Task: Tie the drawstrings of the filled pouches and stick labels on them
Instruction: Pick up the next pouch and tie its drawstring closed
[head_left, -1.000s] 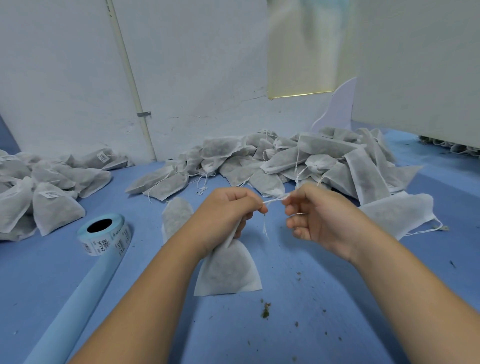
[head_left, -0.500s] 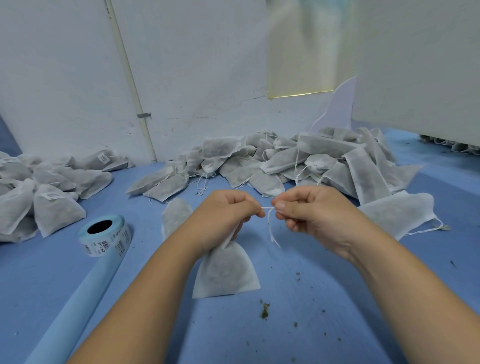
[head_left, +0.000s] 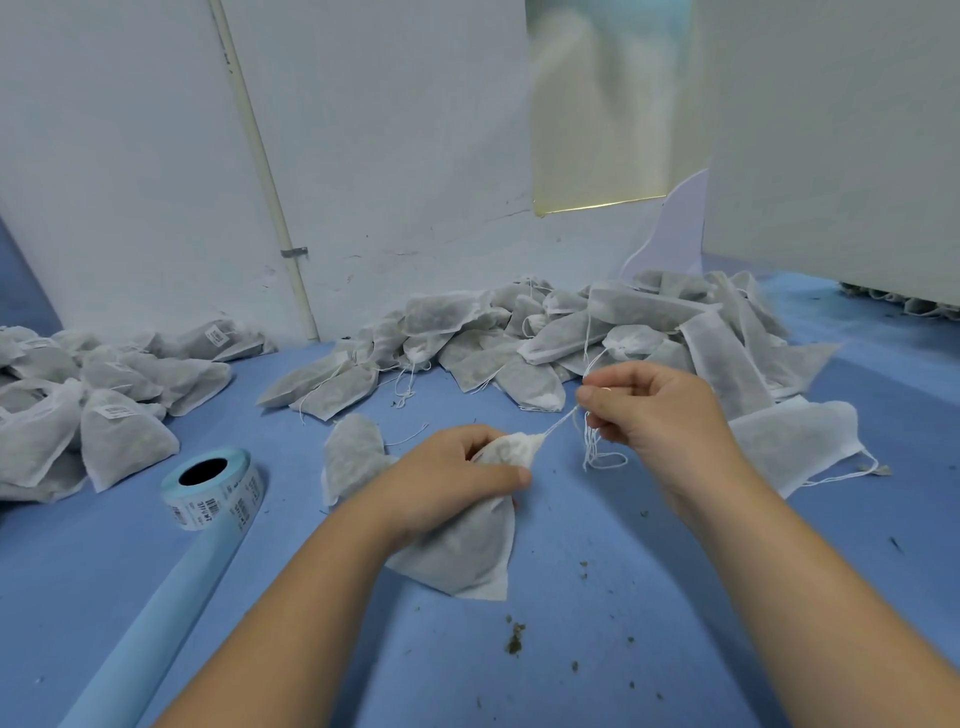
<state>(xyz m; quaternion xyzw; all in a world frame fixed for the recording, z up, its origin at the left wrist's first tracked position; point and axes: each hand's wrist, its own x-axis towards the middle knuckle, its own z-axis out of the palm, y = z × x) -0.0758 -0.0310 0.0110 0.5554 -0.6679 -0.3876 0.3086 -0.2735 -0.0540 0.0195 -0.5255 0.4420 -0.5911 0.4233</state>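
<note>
1. The left hand (head_left: 457, 478) grips a filled white non-woven fabric pouch (head_left: 462, 553) by its gathered neck, with fingers and thumb curled round it; the puckered mouth pokes out of the fist toward the right
2. The body of this pouch hangs below the fist, and its lower edge rests on the blue work surface (head_left: 649, 675) near the middle of the view
3. The right hand (head_left: 657, 415) sits higher and to the right, apart from the left, pinching the thin white drawstring (head_left: 560, 423) between thumb and forefinger, the other fingers curled in
4. The drawstring runs taut from the pouch neck up to the pinch, and its loose ends dangle in loops under the right hand
5. A second filled pouch (head_left: 353, 452) lies just behind the left hand, partly hidden by it
6. A large heap of unlabelled pouches (head_left: 545, 332) lies against the white wall (head_left: 389, 156) at the back, strings trailing; a single flat pouch (head_left: 795, 441) lies just beside the right forearm
7. At the far left lies a smaller heap of labelled pouches (head_left: 119, 415), each showing a white barcode sticker
8. A roll of barcode labels (head_left: 213, 491) lies left of the left forearm, its dark core facing up, and a light blue backing strip (head_left: 156, 634) runs from it toward the near edge
9. Greenish herb crumbs (head_left: 514, 642) are scattered on the surface in front of the held pouch
</note>
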